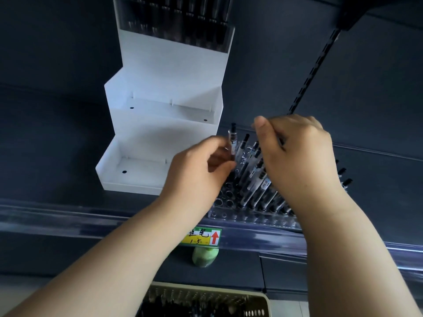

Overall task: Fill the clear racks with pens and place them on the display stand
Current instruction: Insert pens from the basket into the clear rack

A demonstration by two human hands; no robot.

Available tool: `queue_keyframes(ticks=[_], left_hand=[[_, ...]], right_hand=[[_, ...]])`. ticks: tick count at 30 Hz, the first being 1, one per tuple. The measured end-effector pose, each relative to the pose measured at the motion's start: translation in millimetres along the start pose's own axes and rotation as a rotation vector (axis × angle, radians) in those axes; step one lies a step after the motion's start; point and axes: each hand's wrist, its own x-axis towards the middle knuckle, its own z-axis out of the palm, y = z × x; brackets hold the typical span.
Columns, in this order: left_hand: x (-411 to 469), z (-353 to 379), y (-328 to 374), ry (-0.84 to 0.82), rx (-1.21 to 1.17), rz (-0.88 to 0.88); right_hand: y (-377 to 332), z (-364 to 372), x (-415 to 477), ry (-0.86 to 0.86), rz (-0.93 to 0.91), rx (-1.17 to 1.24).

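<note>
A clear rack with rows of round holes lies on the dark shelf, right of the white stepped display stand. Several black-capped pens stand tilted in its right part; its left holes hold none. My left hand pinches one clear pen upright above the rack's left side. My right hand hovers over the standing pens with fingers curled down among them; what it holds is hidden. The stand's top tier holds a filled rack of dark pens. Its two lower tiers hold nothing.
A beige perforated basket with dark pens sits below the shelf at the bottom edge. A yellow-green price tag with a red arrow hangs on the shelf's clear front rail. A pale green object lies under it. A slotted upright runs at the right.
</note>
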Motion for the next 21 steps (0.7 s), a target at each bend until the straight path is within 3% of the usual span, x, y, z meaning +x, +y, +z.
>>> queue_keyframes(ticks=[4, 8, 14, 21], left_hand=[[1.4, 11.6, -9.4, -0.056, 0.189, 0.115], [1.4, 22.7, -15.3, -0.140, 0.310, 0.082], [3.0, 25.1, -16.2, -0.064, 0.427, 0.181], [-1.1, 28.6, -17.7, -0.099, 0.351, 0.092]], right_hand=[[2.9, -1.9, -1.2, 0.008, 0.023, 0.001], [6.4, -0.6, -3.5, 0.024, 0.014, 0.013], [12.9, -0.5, -6.3, 0.089, 0.008, 0.047], [13.0, 1.4, -7.3, 0.072, 0.006, 0.044]])
